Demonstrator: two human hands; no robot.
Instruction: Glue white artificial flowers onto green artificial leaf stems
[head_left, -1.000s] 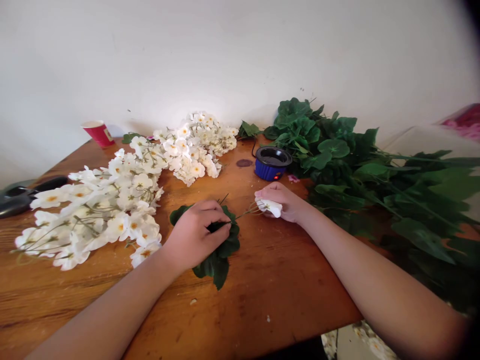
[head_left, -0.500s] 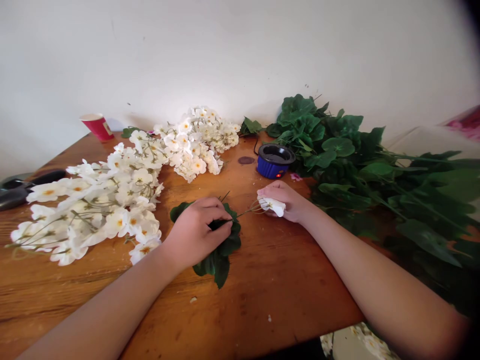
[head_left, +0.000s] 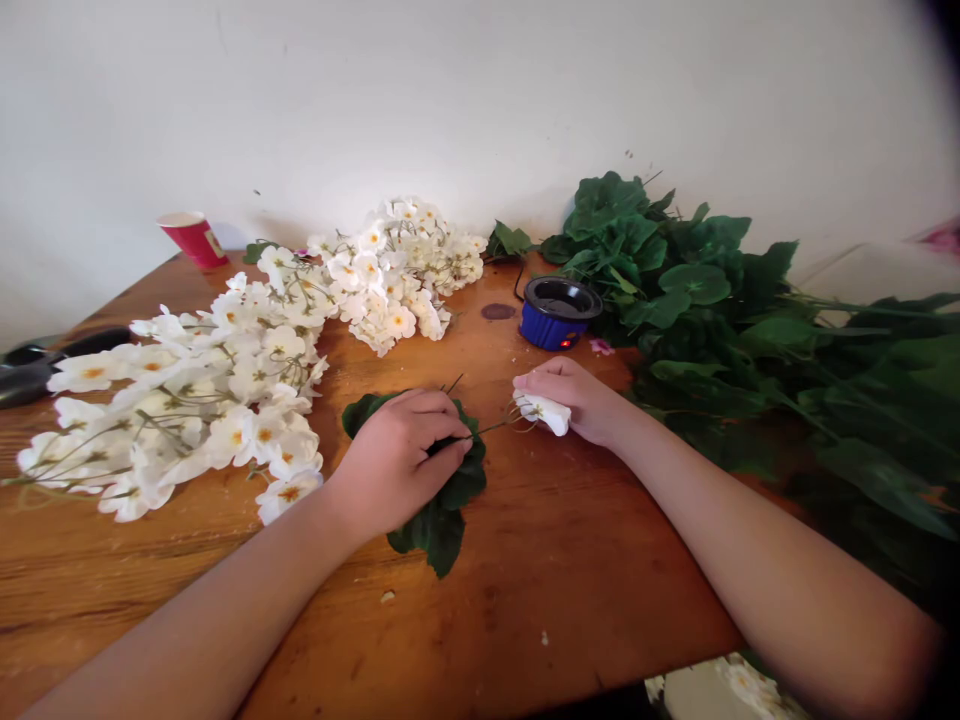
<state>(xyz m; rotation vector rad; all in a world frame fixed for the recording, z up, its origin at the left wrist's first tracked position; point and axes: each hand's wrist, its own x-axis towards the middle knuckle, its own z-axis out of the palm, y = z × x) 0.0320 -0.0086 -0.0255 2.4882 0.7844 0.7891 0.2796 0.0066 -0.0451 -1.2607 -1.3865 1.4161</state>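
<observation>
My left hand (head_left: pixel 409 455) is closed over a bunch of green artificial leaves (head_left: pixel 442 535), partly covering it. Thumb and fingertips pinch near a thin stem that runs rightward toward the blossoms. A short dark stem end sticks up beyond the fingers. My right hand (head_left: pixel 574 395) is closed around white artificial flowers (head_left: pixel 546 410) held low over the table, its fingers partly hiding them. Just beyond the right hand stands a small blue pot with a black rim (head_left: pixel 556 312) and a lit red light.
White flowers with yellow centres (head_left: pixel 247 380) are heaped on the wooden table (head_left: pixel 480 640) at left and back. Green leaves (head_left: pixel 697 290) pile up on the right. A red paper cup (head_left: pixel 196 240) stands back left, near black-handled scissors (head_left: pixel 94 342). A wall rises behind.
The camera view has shifted slightly. Both hands keep nearly the same place and hold on the leaves and the white flowers.
</observation>
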